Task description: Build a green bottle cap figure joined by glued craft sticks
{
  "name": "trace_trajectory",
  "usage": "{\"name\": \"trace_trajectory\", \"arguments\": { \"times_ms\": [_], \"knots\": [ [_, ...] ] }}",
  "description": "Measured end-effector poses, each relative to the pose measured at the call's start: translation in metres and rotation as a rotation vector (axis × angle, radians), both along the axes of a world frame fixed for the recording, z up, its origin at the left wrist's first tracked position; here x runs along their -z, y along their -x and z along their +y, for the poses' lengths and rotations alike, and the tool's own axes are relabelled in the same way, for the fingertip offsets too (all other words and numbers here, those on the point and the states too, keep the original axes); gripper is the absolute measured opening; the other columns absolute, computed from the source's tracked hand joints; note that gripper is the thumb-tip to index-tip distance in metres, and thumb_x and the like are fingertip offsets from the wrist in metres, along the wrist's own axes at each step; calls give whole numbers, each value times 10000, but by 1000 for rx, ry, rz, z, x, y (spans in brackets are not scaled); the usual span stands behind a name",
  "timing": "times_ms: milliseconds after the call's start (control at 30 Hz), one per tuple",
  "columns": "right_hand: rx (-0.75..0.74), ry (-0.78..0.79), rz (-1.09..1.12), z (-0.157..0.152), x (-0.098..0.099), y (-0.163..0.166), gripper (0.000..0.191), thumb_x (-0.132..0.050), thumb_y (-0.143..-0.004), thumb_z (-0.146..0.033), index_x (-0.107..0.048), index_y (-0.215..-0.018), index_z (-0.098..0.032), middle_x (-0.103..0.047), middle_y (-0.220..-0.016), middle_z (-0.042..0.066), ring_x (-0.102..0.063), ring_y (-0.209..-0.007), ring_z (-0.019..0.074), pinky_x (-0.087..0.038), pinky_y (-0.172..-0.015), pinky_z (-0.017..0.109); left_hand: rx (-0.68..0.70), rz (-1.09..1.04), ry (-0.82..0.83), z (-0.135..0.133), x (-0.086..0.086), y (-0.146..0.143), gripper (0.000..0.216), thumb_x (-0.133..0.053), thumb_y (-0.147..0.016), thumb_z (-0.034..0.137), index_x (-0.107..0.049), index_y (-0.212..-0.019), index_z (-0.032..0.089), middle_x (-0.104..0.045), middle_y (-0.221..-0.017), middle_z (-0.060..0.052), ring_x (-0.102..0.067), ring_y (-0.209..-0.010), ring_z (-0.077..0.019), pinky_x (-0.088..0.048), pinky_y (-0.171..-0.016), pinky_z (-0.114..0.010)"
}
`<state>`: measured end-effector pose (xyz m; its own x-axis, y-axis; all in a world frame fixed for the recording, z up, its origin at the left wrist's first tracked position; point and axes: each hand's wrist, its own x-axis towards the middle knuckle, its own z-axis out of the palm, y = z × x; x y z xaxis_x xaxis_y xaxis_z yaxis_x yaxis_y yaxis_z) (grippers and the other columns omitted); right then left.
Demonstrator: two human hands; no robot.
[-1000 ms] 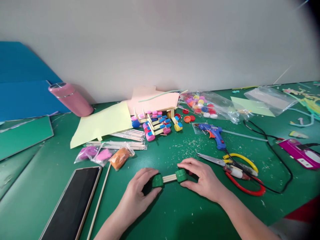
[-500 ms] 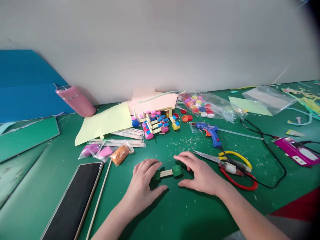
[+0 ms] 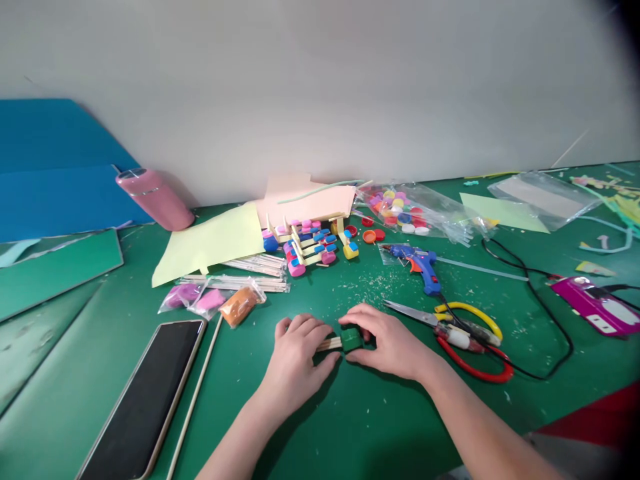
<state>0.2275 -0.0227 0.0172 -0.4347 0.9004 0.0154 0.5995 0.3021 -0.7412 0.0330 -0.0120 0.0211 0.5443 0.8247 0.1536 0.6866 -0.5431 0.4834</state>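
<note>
A small piece made of two green caps joined by pale wooden sticks (image 3: 343, 341) lies on the green table (image 3: 380, 427). My left hand (image 3: 299, 360) covers its left cap, fingers curled over it. My right hand (image 3: 387, 341) grips the right green cap between thumb and fingers. The two hands nearly touch over the sticks.
Scissors (image 3: 455, 327) and a blue glue gun (image 3: 420, 263) lie right of my hands, with a black cable looping to a magenta box (image 3: 595, 305). A phone (image 3: 140, 397) and a long stick lie at the left. Cap-and-stick pieces (image 3: 310, 243), paper, clay bags and a pink bottle (image 3: 155, 199) sit behind.
My hands have closed in on the piece from both sides. The left hand now hides the left cap. The view has shifted slightly.
</note>
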Motion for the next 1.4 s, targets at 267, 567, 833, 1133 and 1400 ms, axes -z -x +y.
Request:
{"name": "trace_trajectory", "arguments": {
  "times_ms": [267,567,833,1133,1400],
  "knots": [
    [32,-5,45,-1,6,-2,372,-673,-698,-200,-570,-1054,-227,-573,-1038,31,-520,-645,115,-462,-630,246,-7,-64,-11,-1,11,5,144,-555,-753,211,-602,-889,204,-673,-872,-51,-560,-894,-237,-335,-799,-423],
    [34,-24,55,0,7,0,293,-655,-722,-195,-603,-1009,-219,-598,-977,26,-526,-635,114,-454,-621,240,17,-152,-5,1,13,5,101,-532,-788,191,-608,-854,191,-664,-795,-40,-563,-845,-210,-381,-787,-394],
    [30,-44,65,0,10,-1,291,-652,-740,-226,-612,-1028,-224,-609,-974,31,-540,-637,117,-460,-626,241,47,-214,7,1,17,5,92,-521,-815,194,-613,-820,191,-650,-759,-37,-563,-779,-188,-416,-737,-355],
    [34,-47,60,0,11,0,288,-654,-743,-252,-625,-1027,-217,-614,-962,33,-546,-635,118,-457,-624,243,46,-242,6,0,17,5,93,-530,-812,180,-623,-817,178,-643,-752,-35,-557,-765,-181,-413,-741,-354],
    [39,-43,65,0,12,0,294,-664,-736,-247,-629,-1025,-210,-614,-954,32,-545,-643,120,-454,-621,240,48,-259,-1,2,18,4,90,-534,-809,178,-624,-818,174,-636,-742,-37,-555,-751,-178,-422,-729,-343]
  ]
}}
